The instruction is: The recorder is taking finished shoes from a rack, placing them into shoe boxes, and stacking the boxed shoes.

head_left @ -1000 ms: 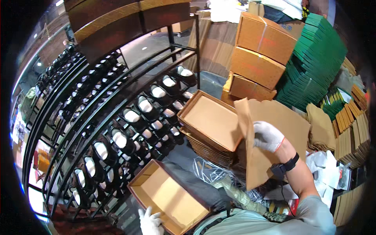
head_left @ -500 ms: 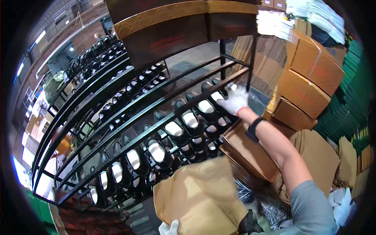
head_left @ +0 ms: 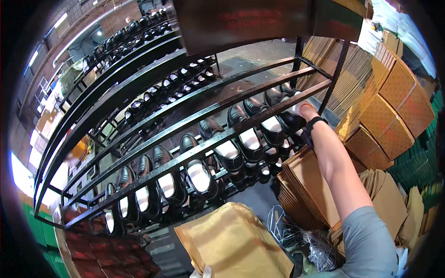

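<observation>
At the bottom edge my left hand (head_left: pixel 203 271), in a white glove, is closed on the near edge of a tan sheet of brown paper (head_left: pixel 232 241), which looks creased and might be several sheets. My right arm stretches out to the right end of a black metal rack (head_left: pixel 194 160). There my right hand (head_left: pixel 299 105), gloved too, reaches in below the top rail among the last black shoes; its fingers are hidden. Beside it stands a black leather shoe (head_left: pixel 271 124) with a white insole, one of a row of several along the rack.
Dark cartons (head_left: pixel 250 21) sit on the rack's upper level. To the right are flattened cardboard (head_left: pixel 301 185), brown boxes (head_left: pixel 389 102) and green stacked material (head_left: pixel 417 160). Plastic strapping (head_left: pixel 282 227) lies by the paper. Dark red boxes (head_left: pixel 102 250) stand at lower left; more shoe racks (head_left: pixel 125 55) are behind.
My right hand has gone from above the rail, fingers spread, to down among the shoes at the rack's end. The view has shifted, and the paper in my left hand sits lower.
</observation>
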A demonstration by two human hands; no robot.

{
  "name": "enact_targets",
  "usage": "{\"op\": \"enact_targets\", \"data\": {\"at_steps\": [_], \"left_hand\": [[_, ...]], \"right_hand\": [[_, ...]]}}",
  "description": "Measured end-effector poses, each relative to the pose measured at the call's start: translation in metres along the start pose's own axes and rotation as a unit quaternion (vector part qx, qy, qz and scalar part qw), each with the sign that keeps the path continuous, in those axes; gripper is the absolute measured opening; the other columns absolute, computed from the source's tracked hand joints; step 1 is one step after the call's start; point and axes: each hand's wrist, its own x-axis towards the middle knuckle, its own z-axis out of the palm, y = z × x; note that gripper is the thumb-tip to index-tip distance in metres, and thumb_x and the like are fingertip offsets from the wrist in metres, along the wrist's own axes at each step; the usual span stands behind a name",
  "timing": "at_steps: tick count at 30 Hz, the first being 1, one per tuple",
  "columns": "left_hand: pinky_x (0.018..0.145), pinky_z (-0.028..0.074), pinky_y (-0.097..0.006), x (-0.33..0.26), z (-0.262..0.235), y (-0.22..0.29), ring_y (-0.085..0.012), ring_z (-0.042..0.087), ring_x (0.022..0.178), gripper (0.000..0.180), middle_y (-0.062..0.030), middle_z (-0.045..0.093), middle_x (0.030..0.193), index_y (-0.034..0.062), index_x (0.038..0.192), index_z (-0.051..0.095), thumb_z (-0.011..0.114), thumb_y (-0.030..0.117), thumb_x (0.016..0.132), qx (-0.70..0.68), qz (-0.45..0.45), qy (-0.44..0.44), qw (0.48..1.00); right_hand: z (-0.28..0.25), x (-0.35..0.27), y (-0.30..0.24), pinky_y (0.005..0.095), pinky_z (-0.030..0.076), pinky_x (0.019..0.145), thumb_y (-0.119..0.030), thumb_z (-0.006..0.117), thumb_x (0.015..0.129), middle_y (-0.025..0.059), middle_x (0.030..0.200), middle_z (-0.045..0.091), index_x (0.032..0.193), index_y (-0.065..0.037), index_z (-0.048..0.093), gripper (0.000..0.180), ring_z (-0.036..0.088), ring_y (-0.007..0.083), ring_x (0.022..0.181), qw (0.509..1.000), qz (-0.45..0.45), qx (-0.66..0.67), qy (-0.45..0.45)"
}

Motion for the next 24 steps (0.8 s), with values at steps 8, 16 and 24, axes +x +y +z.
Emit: {"op": "enact_targets", "data": {"at_steps": [8,16,24], "left_hand": [[0.112,0.051,-0.037,-0.025,-0.047,0.045,-0.0227,0.067,0.126,0.065,-0.0212,0.07,0.149,-0.0131,0.16,0.053,0.074,0.017,0.107,-0.06,-0.097,0.007,0.993],[0.068,0.045,-0.028,-0.039,-0.068,0.006,-0.0066,0.054,0.076,0.014,0.0058,0.061,0.086,0.007,0.1,0.069,0.068,0.018,0.109,-0.243,0.009,0.052,0.969],[0.104,0.058,-0.049,-0.055,0.1,0.017,-0.0327,0.073,0.116,0.08,-0.025,0.067,0.133,0.0081,0.178,0.024,0.065,0.028,0.112,-0.271,-0.12,-0.318,0.901]], "right_hand": [[0.019,-0.267,-0.084,0.0337,0.064,0.094,-0.025,0.077,0.102,0.0121,0.12,0.082,0.134,0.002,0.075,0.041,0.08,0.0203,0.104,0.98,0.04,0.191,-0.035],[0.108,-0.547,-0.098,0.0295,0.059,0.091,-0.023,0.08,0.098,0.0067,0.101,0.08,0.116,0.001,0.079,0.03,0.076,0.0157,0.091,0.991,0.002,-0.029,-0.127],[0.14,-0.607,-0.109,0.0475,0.046,0.125,-0.024,0.092,0.079,0.0202,0.15,0.063,0.151,-0.006,0.066,0.079,0.059,0.0377,0.145,0.961,-0.234,-0.137,-0.057]]}}
